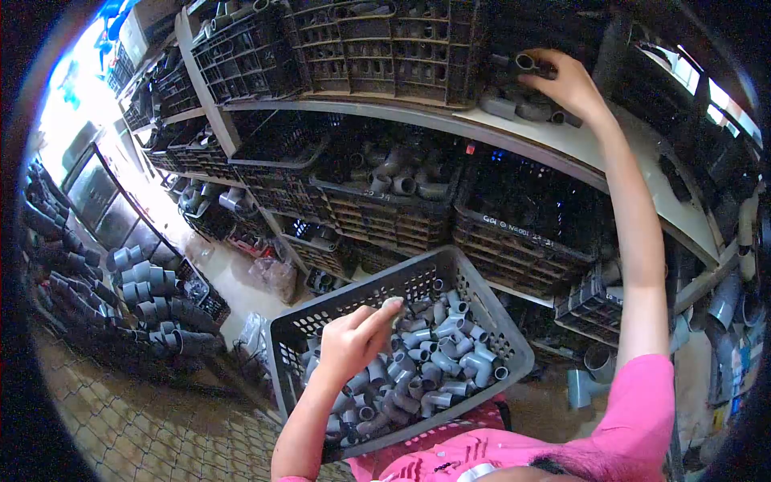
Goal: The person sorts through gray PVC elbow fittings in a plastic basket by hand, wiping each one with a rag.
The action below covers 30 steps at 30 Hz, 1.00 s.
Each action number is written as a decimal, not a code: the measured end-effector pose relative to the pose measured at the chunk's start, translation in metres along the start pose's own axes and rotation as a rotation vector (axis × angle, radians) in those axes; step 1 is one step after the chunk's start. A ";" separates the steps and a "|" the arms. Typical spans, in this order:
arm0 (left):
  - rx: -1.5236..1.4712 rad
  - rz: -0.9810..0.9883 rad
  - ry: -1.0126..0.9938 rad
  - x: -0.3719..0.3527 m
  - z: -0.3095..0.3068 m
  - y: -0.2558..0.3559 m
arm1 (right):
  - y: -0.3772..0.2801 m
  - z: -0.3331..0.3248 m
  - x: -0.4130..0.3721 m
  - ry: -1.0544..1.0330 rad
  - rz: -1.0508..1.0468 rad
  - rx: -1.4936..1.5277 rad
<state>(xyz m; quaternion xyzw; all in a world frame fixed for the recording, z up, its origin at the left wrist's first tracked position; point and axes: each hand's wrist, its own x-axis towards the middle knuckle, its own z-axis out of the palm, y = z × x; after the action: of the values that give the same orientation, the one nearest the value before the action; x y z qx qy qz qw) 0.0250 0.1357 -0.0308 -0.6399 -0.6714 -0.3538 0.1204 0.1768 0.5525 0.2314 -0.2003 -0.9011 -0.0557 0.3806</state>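
My right hand reaches up to the shelf at the upper right, its fingers curled around a grey pipe fitting whose round open end faces out. A few more grey pipe fittings lie on the shelf board just below it. In front of my body is a dark plastic basket, tilted and heaped with small grey pipe elbows and tees. Over the heap is my left hand, fingers drawn together and the index finger pointing forward; whatever it may hold is hidden.
Black crates of fittings fill the shelves ahead, above and below the shelf board. Stacks of larger grey fittings stand at the left beside wire mesh. A bluish fitting lies on the floor at the lower right.
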 end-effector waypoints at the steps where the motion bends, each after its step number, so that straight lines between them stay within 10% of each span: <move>1: 0.021 -0.003 -0.015 0.000 0.000 0.001 | 0.014 0.008 0.008 -0.020 0.005 -0.130; 10: 0.113 -0.112 0.102 -0.004 -0.003 -0.011 | 0.031 0.017 0.047 -0.394 0.127 -0.202; 16: 0.019 -0.243 0.251 -0.008 0.001 -0.031 | -0.045 -0.011 0.001 0.112 0.016 -0.237; 22: 0.057 -0.442 0.281 -0.011 -0.004 -0.037 | -0.226 0.046 -0.135 -0.455 -0.118 -0.085; 26: 0.110 -0.483 0.260 -0.012 0.002 -0.035 | -0.215 0.184 -0.202 -1.205 -0.386 -0.099; 30: 0.079 -0.440 0.244 -0.013 0.004 -0.038 | -0.189 0.273 -0.266 -1.337 -0.341 -0.152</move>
<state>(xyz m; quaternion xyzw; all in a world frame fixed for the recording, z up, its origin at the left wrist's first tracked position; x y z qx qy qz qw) -0.0077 0.1307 -0.0533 -0.4257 -0.7883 -0.4197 0.1458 0.0872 0.3638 -0.1397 -0.0734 -0.9546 -0.0422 -0.2855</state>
